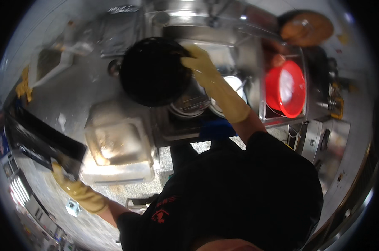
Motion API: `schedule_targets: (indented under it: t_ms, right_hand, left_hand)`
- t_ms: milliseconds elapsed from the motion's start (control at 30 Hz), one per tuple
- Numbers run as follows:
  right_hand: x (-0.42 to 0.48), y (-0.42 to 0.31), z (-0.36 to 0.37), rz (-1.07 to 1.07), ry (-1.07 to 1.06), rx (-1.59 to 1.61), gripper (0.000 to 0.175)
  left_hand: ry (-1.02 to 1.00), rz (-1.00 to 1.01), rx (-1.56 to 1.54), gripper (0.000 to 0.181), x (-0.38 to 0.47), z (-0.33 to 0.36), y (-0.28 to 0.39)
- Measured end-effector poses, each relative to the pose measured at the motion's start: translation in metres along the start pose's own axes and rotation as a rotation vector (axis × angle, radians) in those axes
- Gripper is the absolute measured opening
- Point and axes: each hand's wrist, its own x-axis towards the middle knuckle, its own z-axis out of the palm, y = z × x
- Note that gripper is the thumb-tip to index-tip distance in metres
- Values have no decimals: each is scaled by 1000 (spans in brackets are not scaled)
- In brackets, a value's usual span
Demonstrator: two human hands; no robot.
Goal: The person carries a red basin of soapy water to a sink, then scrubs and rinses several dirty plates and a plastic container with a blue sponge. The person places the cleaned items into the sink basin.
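My left hand (65, 180), in a yellow rubber glove, grips the near end of a long black tray-like container (45, 138) at the left edge of the steel counter. In my right hand (194, 59), also gloved, is the rim of a round black pan or bowl (155, 72), held over the counter beside the sink. White dishes (233, 84) lie in the sink under my right forearm. A clear plastic bin (119, 147) stands at the counter's front, nearer my left hand. What the black round vessel holds, if anything, is too dark to tell.
A red plastic basin (297, 91) stands in the right-hand sink. Behind it is a round brown lid or board (308, 28). A white-rimmed tray (48, 67) and a dark tray (120, 31) are at the back left. Yellow gloves or cloth (24, 84) hang at the far left.
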Motion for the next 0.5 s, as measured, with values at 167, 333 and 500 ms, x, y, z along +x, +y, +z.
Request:
schedule_targets:
  t_ms: [167,333,500]
  right_hand:
    - [-109,-5,-221,-119,442,249,37]
    - [-210,2,-450,-356,1007,-123,49]
    - [-228,103,-641,-328,1195,-821,48]
  left_hand:
    - [-146,74,515,46,-111,155,-4]
    - [-241,-423,-4,32,-235,356,-9]
    - [-659,-548,-57,48,-367,558,-1]
